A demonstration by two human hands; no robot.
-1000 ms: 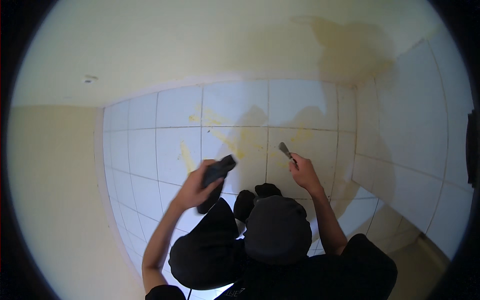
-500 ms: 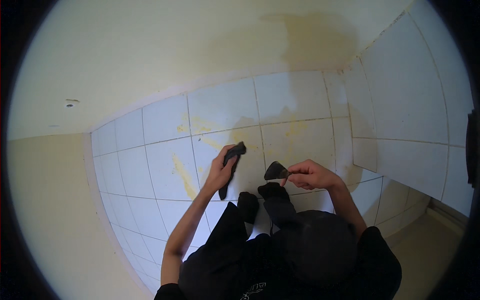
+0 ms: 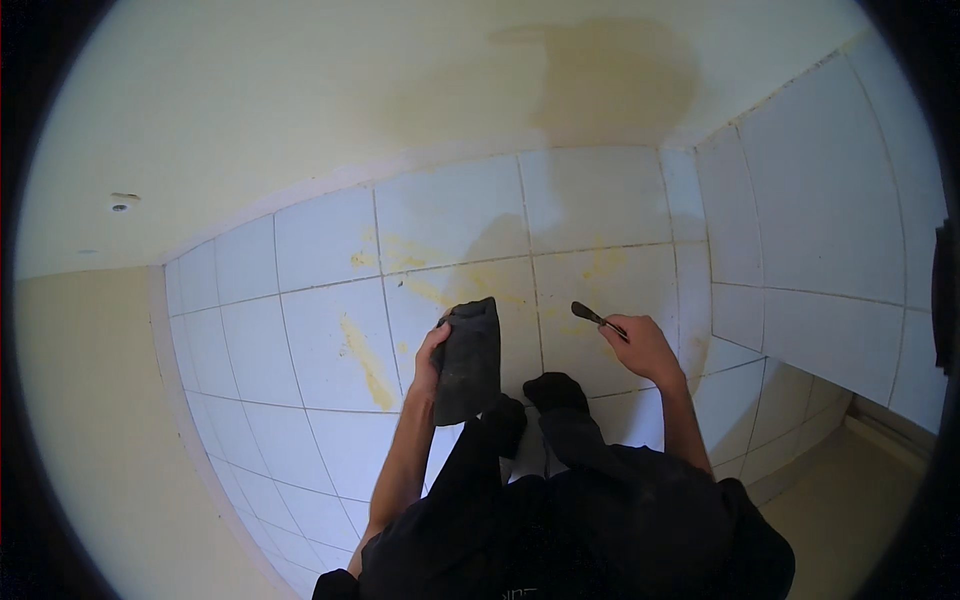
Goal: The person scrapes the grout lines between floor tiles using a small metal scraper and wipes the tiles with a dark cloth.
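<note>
My left hand [image 3: 431, 362] is closed on the left edge of a folded dark grey cloth [image 3: 469, 362]. The cloth's broad side shows, above the tiles near my feet. On the other side, my right hand [image 3: 643, 348] grips a scraper [image 3: 588, 313] by its handle. Its dark blade points up and left and is seen almost edge-on. Yellow smears [image 3: 366, 362] mark the white tiled floor [image 3: 325, 335] to the left of the cloth, with more smears beyond both hands. Whether the blade touches the tiles I cannot tell.
A cream wall [image 3: 250, 100] rises beyond the tiles, and a white tiled side [image 3: 825, 180] stands on the right. My dark-socked feet [image 3: 557, 391] are close behind the hands. A small white fitting [image 3: 122, 203] is on the wall at the left.
My left hand has turned the cloth, so its broad side shows instead of its narrow edge. My right hand has moved right and slightly away, tilting the scraper's blade from flat to edge-on.
</note>
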